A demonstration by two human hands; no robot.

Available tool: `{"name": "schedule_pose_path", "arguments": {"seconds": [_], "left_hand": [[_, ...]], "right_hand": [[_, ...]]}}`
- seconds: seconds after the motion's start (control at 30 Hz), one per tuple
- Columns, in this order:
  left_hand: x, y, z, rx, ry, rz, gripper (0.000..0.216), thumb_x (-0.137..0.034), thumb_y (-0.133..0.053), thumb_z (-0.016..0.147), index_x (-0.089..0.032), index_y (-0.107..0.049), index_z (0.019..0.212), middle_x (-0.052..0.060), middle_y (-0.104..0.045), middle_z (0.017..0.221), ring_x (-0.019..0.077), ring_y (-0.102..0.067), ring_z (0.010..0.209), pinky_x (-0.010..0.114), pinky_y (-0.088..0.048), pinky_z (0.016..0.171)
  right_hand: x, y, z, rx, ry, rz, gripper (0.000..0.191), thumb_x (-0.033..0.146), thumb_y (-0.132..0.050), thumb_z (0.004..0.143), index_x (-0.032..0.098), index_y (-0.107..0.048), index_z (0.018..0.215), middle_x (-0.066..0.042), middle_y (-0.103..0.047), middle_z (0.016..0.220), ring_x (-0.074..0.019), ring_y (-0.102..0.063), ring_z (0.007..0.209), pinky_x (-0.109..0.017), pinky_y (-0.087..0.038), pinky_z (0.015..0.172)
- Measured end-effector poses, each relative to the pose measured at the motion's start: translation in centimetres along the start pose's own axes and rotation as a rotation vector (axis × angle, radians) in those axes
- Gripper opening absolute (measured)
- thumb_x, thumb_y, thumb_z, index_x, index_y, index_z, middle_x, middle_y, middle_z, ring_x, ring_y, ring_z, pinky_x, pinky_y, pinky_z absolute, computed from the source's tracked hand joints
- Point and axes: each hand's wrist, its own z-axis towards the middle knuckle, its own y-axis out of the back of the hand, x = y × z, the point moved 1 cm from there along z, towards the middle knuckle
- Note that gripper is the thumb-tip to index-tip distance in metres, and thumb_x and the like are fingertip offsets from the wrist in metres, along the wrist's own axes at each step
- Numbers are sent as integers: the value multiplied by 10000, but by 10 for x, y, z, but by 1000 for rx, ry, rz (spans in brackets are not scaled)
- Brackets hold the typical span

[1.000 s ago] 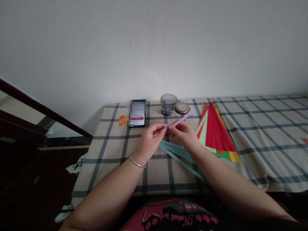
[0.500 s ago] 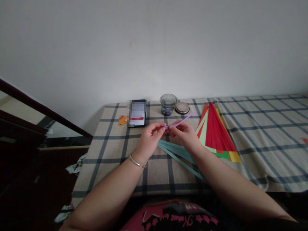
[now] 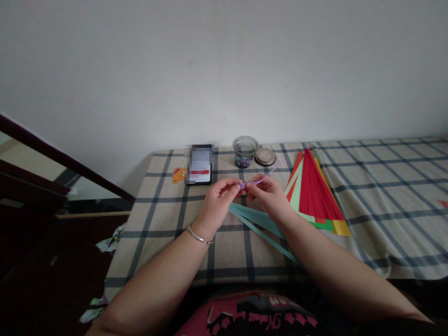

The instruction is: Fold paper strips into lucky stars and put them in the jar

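A thin purple paper strip (image 3: 259, 181) runs between my hands over the table. My left hand (image 3: 221, 196) pinches its folded end between thumb and forefinger. My right hand (image 3: 268, 191) grips the strip close beside that fold, and the loose tail slants up and right past my fingers. Light blue paper strips (image 3: 257, 218) lie on the cloth below my hands, partly covered by my right forearm. Behind my hands stands a clear plastic cup (image 3: 245, 148) with small coloured pieces at its bottom.
A round lid (image 3: 265, 157) lies beside the cup. A tablet-like device (image 3: 200, 165) with a blurred screen sits at left, an orange bear figure (image 3: 178, 175) at its edge. Fanned red paper strips (image 3: 317, 196) with green, orange and yellow ones lie right. A checked cloth (image 3: 157, 224) covers the table.
The purple strip's loose tail has turned and looks thinner, edge-on. The folded end shows a little larger between my fingertips. Both hands stay almost where they were.
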Motion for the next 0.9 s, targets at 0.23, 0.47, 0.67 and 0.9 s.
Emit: {"name": "schedule_pose_path", "arguments": {"seconds": [0.23,0.47,0.67,0.9], "left_hand": [[3,1,0,19,19,-4,213,-312,-710,762,-160,-708,912,36,-727,835,130,-663,736,262,-547,736],[1,2,0,33,-21,78,220,-323,-694,779,-169,-720,935,54,-742,901,141,-679,780,270,-564,761],[-5,1,-2,62,-98,207,237,-322,-653,816,-159,-708,979,80,-740,999,178,-699,887,308,-576,831],[-4,0,-4,126,-126,267,317,-313,-665,807,-166,-677,1087,86,-729,1060,196,-699,930,325,-574,851]], "right_hand": [[0,1,1,15,25,-25,320,451,-764,656,182,-599,711,19,-619,610,-88,-534,527,-221,-423,483],[-5,3,3,9,16,-2,325,467,-766,643,192,-624,742,28,-597,609,-92,-507,526,-230,-406,490],[-3,2,3,24,18,-34,330,478,-774,632,193,-636,722,19,-609,632,-101,-516,561,-234,-412,506],[-6,4,5,27,35,-53,297,448,-759,663,189,-638,741,22,-598,650,-99,-509,575,-233,-412,522]]}}
